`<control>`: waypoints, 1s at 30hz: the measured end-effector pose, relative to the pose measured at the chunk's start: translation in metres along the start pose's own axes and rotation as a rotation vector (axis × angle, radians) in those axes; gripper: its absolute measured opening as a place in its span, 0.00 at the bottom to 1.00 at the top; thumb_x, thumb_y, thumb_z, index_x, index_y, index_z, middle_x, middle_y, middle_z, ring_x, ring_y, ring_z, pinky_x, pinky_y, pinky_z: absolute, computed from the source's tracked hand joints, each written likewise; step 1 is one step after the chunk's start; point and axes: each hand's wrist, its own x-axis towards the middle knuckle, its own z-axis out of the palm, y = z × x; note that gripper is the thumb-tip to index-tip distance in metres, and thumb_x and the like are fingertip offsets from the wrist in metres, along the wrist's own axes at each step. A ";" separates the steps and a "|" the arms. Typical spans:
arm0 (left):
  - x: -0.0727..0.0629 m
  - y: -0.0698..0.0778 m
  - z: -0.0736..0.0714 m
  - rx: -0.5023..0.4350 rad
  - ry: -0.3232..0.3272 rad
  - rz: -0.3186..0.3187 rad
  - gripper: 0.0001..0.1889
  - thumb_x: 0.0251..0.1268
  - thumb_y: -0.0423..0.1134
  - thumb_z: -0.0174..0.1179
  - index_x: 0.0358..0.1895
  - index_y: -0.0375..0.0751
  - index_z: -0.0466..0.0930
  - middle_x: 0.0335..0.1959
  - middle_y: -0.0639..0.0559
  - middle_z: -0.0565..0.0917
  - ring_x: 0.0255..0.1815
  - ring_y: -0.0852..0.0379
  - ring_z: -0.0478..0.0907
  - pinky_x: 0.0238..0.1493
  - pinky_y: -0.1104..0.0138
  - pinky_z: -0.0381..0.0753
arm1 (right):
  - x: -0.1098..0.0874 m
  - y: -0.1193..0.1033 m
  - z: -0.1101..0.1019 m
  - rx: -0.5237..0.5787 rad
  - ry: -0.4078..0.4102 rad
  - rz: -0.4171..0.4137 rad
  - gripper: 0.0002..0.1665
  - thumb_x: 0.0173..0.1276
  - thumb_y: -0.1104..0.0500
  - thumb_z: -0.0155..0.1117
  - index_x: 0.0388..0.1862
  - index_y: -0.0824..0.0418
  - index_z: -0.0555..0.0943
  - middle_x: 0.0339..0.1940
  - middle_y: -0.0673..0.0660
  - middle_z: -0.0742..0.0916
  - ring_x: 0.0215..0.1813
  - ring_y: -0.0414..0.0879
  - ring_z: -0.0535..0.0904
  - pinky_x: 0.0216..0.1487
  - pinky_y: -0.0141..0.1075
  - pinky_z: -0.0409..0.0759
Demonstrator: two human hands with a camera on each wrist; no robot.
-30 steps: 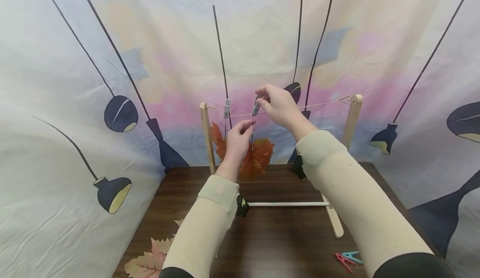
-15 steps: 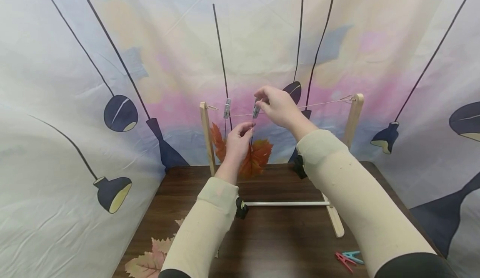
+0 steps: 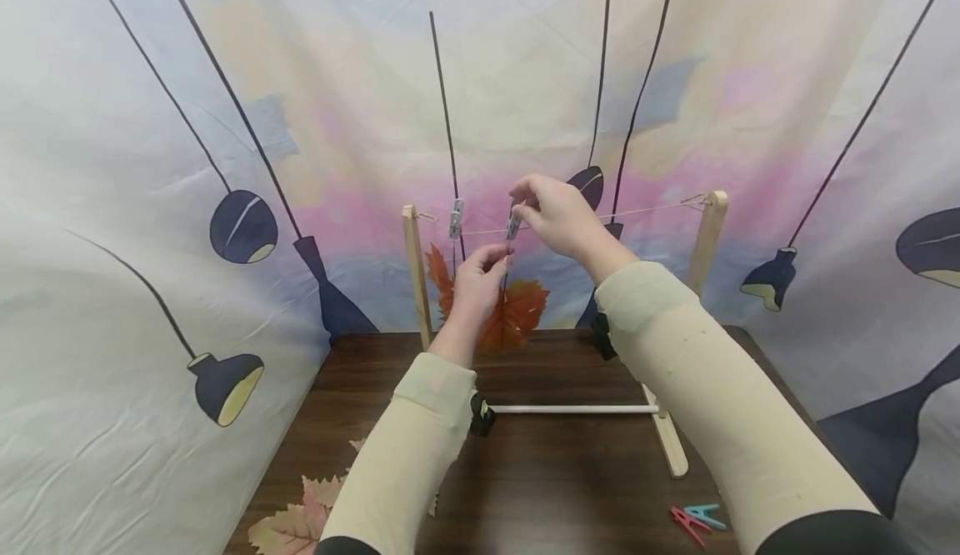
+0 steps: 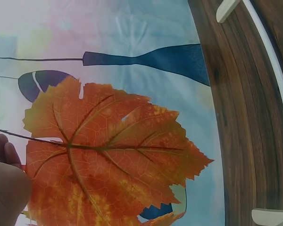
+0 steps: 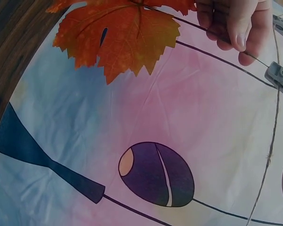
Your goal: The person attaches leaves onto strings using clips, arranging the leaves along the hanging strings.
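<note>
Orange leaf (image 3: 517,315): hangs below my left hand (image 3: 476,284), whose thumb and fingertips pinch its dark stem (image 4: 33,137). Just above those fingertips, my right hand (image 3: 558,213) holds a grey clothespin (image 3: 513,226) between thumb and fingers, at the cord (image 5: 269,159). Stem end reaches the clothespin's tip; whether clamped there, I cannot tell. Left of my fingers, a second clothespin (image 3: 456,218) sits on the cord. On the table (image 3: 555,480), well below my fingers: red clothespin (image 3: 690,525) and blue clothespin (image 3: 703,514) to the right, pale leaves (image 3: 292,530) to the left.
</note>
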 end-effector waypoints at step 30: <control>0.005 0.006 0.009 -0.064 -0.007 -0.039 0.10 0.65 0.32 0.57 0.46 0.34 0.80 0.46 0.42 0.82 0.46 0.51 0.77 0.49 0.62 0.75 | -0.002 0.003 -0.006 -0.020 -0.062 0.007 0.18 0.71 0.59 0.55 0.58 0.62 0.73 0.44 0.56 0.81 0.43 0.47 0.77 0.47 0.41 0.74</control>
